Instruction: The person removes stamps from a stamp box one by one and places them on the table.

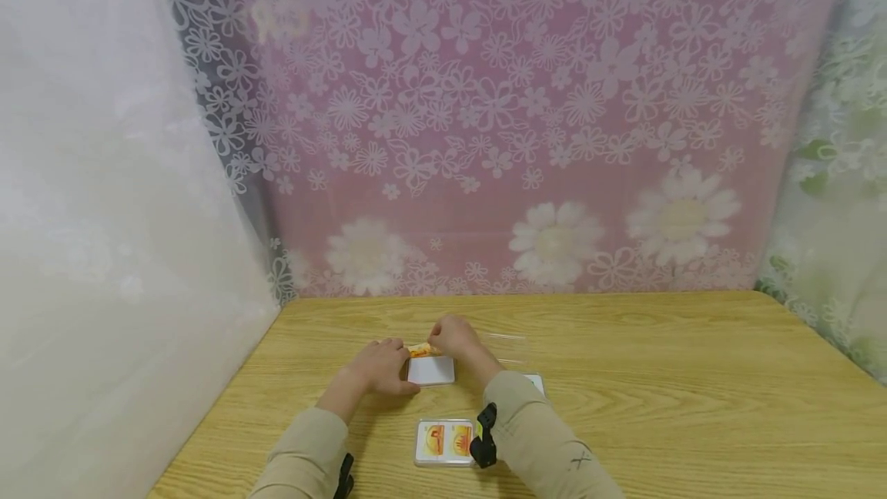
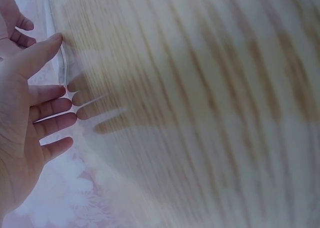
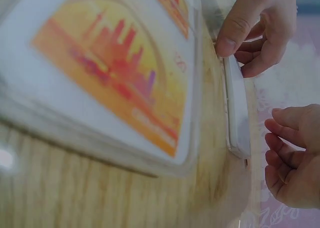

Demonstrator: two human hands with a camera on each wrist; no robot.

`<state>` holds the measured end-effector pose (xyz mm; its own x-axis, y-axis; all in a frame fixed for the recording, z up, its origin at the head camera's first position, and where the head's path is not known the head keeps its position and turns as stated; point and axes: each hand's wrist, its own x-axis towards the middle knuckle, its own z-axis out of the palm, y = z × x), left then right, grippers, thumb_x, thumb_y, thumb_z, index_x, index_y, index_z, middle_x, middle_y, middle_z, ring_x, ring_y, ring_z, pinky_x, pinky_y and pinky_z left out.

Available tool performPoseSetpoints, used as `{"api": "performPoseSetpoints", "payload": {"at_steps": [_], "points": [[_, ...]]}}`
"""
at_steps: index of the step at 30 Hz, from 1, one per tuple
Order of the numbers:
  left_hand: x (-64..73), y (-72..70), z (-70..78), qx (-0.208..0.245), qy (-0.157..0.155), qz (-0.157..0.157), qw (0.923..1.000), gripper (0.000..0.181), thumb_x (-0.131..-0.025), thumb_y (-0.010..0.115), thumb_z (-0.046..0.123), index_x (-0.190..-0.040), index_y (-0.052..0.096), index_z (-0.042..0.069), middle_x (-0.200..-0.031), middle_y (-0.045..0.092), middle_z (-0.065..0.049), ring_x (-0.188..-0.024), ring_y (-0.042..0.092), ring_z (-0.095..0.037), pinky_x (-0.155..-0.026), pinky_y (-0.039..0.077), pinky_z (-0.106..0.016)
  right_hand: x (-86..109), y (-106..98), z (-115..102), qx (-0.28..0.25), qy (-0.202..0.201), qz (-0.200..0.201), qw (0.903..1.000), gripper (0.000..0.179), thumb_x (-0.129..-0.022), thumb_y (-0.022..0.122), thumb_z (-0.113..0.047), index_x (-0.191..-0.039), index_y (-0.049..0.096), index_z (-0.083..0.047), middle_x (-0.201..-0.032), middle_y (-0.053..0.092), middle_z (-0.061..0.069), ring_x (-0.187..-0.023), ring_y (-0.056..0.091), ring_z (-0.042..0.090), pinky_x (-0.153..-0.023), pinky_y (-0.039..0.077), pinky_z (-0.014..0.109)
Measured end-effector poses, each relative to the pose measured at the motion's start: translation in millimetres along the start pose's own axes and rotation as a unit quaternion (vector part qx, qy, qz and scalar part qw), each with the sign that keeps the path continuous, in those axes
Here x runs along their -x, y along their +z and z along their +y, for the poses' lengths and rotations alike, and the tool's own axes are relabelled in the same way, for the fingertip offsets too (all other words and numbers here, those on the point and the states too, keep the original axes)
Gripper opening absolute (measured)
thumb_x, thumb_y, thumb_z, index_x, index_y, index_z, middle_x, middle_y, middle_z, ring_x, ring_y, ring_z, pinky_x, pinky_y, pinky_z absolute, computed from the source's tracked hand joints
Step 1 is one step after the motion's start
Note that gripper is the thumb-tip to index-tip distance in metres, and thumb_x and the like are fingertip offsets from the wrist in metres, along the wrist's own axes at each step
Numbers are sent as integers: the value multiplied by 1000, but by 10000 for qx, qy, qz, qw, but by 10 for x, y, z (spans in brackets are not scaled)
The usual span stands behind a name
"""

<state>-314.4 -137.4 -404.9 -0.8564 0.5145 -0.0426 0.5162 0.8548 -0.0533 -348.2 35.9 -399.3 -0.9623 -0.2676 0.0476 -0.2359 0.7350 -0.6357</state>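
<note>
On the wooden table, a shallow case (image 1: 431, 371) shows a blank white face. My left hand (image 1: 381, 366) holds its left end, the thumb at the near edge and fingers toward the far side. An orange-and-yellow picture card (image 1: 420, 350) shows along the case's far edge. My right hand (image 1: 456, 336) is over the far right corner, its fingertips close to the card. In the right wrist view my right hand (image 3: 295, 158) has loosely bent fingers with nothing visible between them. Nearer me, a clear-framed case (image 1: 444, 443) displays two orange picture cards (image 3: 112, 70).
A clear plastic piece (image 1: 506, 348), perhaps a lid, lies right of my right hand. Another white-edged case (image 1: 536, 383) is partly hidden behind my right sleeve (image 1: 533, 422). A pink flowered curtain (image 1: 485, 137) hangs behind the wooden table (image 1: 658, 383).
</note>
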Motion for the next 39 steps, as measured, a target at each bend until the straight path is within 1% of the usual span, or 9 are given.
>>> {"api": "performPoseSetpoints", "payload": {"at_steps": [4,8,13,19,23,25,29,34,39], "points": [[-21,-28,-5,170,-56,-73,9998,49,-79,62,55,-97,61,10,-98,55,-3,-92,55,-24,-84,44,-41,-9,-51,25,-46,-163,-54,9998,15,-90,60,-17,-93,66,-3,-83,61,4,-71,54,15,-61,46,28],[-48,-119,-3,198,-6,33,9998,43,-81,62,53,-87,58,10,-91,56,-3,-83,56,-22,-78,46,-39,-4,-115,39,-181,-395,-126,9990,16,-90,60,-16,-94,66,-2,-84,61,4,-69,54,14,-59,46,27],[-66,-222,15,115,54,51,9999,43,-85,58,51,-90,59,9,-88,56,-2,-79,56,-21,-75,47,-38,45,-183,43,-321,-647,-211,9972,17,-90,59,-15,-96,65,0,-87,62,6,-69,56,14,-59,46,26],[-90,-251,35,123,7,66,9999,39,-87,57,47,-89,58,9,-82,54,-1,-76,55,-20,-72,46,-37,102,-288,70,-337,-756,-181,9964,15,-91,57,-13,-95,64,-1,-87,62,5,-73,56,15,-63,47,29],[-107,-267,54,-44,-7,188,9998,37,-88,56,46,-90,58,9,-83,56,-3,-78,56,-21,-72,46,-38,129,-369,131,9,-827,-108,9965,13,-90,59,-15,-93,65,-4,-86,62,4,-76,56,16,-67,47,31],[-115,-281,67,-146,39,348,9993,35,-88,57,44,-88,58,9,-80,56,-2,-76,56,-21,-71,47,-39,134,-400,176,225,-929,-59,9954,11,-90,60,-15,-90,65,-5,-85,62,3,-77,57,16,-68,47,32],[-158,-308,105,-360,150,769,9963,31,-88,58,42,-83,57,11,-76,54,0,-74,57,-21,-77,47,-43,161,-465,278,718,-1204,70,9901,9,-88,63,-17,-88,65,-8,-84,61,2,-78,57,16,-69,47,33],[-264,-344,195,-462,214,1089,9928,28,-88,59,40,-83,57,12,-78,55,0,-80,57,-22,-83,45,-44,241,-573,387,1403,-1592,186,9771,23,-85,67,-22,-98,65,-3,-92,61,7,-84,56,20,-74,47,36],[-356,-378,325,-448,235,1130,9923,28,-87,61,41,-83,57,13,-79,55,2,-83,58,-21,-88,43,-44,326,-668,501,1840,-1626,138,9693,35,-84,69,-26,-108,62,-2,-102,59,9,-91,55,23,-76,45,38]]}}
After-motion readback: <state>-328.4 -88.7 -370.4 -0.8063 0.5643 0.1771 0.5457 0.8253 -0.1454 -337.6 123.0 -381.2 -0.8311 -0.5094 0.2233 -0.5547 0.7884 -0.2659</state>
